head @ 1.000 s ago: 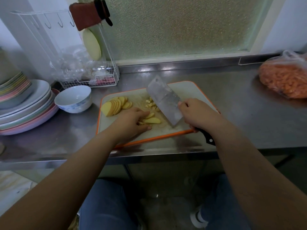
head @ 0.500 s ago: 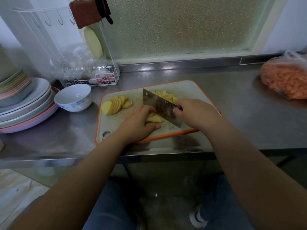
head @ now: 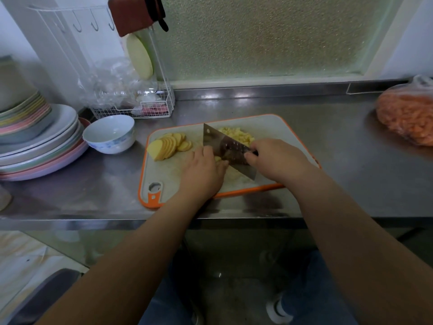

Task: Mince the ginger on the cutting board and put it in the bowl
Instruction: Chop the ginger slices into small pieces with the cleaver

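At frame centre my right hand (head: 278,160) grips the cleaver (head: 225,148) on the board (head: 281,127); my left hand (head: 203,170) pins ginger (head: 218,158), fingers curled. I should keep fingertips tucked, chopping finely; the bowl (head: 110,134) waits left.

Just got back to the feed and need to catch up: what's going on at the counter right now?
A person is chopping ginger on the orange-rimmed cutting board. The right hand grips the cleaver, blade down on the board. The left hand holds ginger slices steady at the blade. A chopped ginger pile lies behind the cleaver, and a fan of uncut slices waits at the board's left. The white bowl, left of the board, has no ginger in it yet.
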Action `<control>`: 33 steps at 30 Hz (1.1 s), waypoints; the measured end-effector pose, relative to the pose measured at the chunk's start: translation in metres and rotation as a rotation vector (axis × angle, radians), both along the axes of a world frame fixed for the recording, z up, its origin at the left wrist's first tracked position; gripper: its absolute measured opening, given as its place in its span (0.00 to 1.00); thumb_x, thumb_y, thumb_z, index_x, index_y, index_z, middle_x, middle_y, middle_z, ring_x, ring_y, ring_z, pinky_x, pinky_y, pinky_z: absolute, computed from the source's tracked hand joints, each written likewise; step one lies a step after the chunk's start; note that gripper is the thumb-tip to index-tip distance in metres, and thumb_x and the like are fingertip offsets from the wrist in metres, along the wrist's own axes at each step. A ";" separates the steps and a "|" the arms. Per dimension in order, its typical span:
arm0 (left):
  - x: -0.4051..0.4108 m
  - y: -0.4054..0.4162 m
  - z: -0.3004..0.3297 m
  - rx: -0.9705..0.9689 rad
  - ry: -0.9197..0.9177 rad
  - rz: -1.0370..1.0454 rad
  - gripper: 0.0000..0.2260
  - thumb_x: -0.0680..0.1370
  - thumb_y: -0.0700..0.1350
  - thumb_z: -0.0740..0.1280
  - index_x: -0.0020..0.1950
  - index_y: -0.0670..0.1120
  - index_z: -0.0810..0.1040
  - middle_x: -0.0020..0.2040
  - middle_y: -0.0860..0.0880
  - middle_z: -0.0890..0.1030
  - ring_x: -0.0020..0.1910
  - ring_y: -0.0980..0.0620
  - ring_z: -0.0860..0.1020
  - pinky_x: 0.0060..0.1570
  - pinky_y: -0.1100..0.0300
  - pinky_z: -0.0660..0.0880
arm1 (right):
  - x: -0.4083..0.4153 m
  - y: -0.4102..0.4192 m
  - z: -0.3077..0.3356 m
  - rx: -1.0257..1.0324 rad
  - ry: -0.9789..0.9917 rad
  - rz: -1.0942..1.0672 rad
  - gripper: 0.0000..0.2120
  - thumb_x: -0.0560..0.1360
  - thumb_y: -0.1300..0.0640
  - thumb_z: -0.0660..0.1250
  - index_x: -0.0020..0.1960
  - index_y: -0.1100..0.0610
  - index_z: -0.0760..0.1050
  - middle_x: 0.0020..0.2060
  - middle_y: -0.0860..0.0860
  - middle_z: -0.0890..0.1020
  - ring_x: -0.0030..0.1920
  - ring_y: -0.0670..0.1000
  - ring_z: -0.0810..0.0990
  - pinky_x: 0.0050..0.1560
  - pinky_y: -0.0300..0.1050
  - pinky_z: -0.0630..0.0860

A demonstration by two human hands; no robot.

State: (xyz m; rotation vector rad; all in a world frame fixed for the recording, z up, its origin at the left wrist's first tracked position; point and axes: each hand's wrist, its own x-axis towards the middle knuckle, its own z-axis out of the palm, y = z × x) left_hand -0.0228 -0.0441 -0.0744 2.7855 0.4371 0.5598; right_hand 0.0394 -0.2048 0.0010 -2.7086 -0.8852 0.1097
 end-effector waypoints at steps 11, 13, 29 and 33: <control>-0.030 0.037 0.009 -0.216 0.036 -0.318 0.28 0.74 0.53 0.71 0.72 0.50 0.69 0.66 0.51 0.71 0.63 0.51 0.71 0.64 0.55 0.69 | -0.007 0.005 -0.002 -0.011 -0.028 -0.017 0.11 0.79 0.48 0.57 0.42 0.52 0.70 0.37 0.51 0.74 0.41 0.55 0.74 0.37 0.45 0.66; -0.029 0.030 0.007 -0.196 -0.021 -0.269 0.26 0.73 0.53 0.71 0.70 0.51 0.70 0.65 0.52 0.71 0.60 0.52 0.72 0.60 0.55 0.72 | -0.009 0.007 -0.001 -0.014 -0.038 0.000 0.10 0.79 0.49 0.57 0.42 0.52 0.70 0.37 0.51 0.74 0.41 0.54 0.74 0.35 0.45 0.65; -0.033 0.027 0.006 -0.130 -0.084 -0.328 0.15 0.75 0.49 0.68 0.62 0.53 0.74 0.62 0.53 0.73 0.60 0.54 0.71 0.60 0.58 0.69 | -0.014 0.002 0.001 -0.029 -0.014 -0.044 0.10 0.79 0.49 0.56 0.42 0.51 0.69 0.36 0.51 0.74 0.41 0.56 0.75 0.39 0.46 0.69; -0.036 0.028 0.008 -0.185 -0.076 -0.255 0.15 0.74 0.51 0.70 0.60 0.53 0.74 0.60 0.54 0.71 0.58 0.55 0.70 0.56 0.59 0.69 | -0.016 0.004 0.002 -0.028 0.016 -0.032 0.12 0.79 0.49 0.56 0.38 0.51 0.68 0.35 0.51 0.73 0.41 0.56 0.74 0.36 0.46 0.66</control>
